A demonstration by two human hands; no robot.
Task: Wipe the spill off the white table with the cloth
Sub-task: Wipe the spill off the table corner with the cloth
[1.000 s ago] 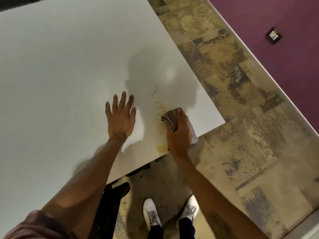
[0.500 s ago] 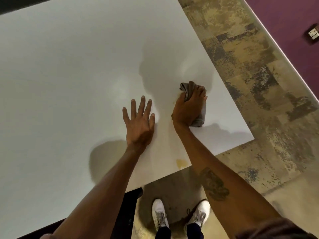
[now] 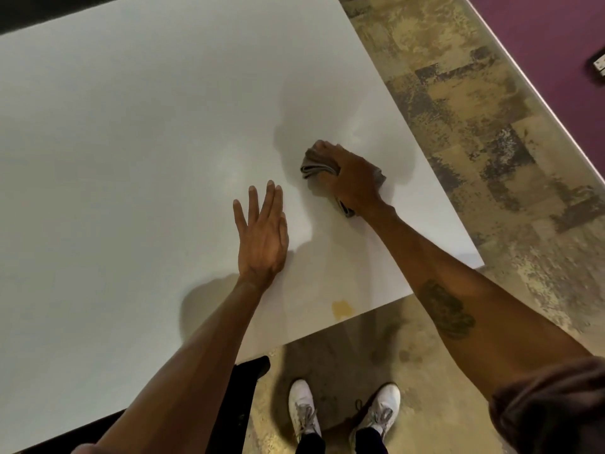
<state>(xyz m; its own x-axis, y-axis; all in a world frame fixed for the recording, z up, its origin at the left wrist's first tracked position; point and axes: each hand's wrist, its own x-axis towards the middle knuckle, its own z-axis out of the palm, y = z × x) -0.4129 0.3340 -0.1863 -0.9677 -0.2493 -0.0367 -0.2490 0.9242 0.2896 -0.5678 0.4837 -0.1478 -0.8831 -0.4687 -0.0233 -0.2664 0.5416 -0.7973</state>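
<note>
My right hand (image 3: 355,176) presses a crumpled grey cloth (image 3: 312,163) onto the white table (image 3: 131,142), near its right edge. Most of the cloth is hidden under my palm and fingers. My left hand (image 3: 262,237) lies flat on the table to the left of the cloth, fingers stretched out and holding nothing. A small yellowish spill patch (image 3: 342,308) sits at the table's near edge, below both hands and apart from the cloth.
The table's near right corner (image 3: 479,262) is close to my right forearm. Mottled tan and grey carpet (image 3: 491,158) runs along the right, with a purple wall (image 3: 556,34) beyond. My white shoes (image 3: 304,411) stand below the table edge beside a black chair part (image 3: 248,378).
My right hand has slid the cloth away from the near edge to farther up the table, then slightly leftward. The yellow streaks it passed over are gone. My left hand stayed flat.
</note>
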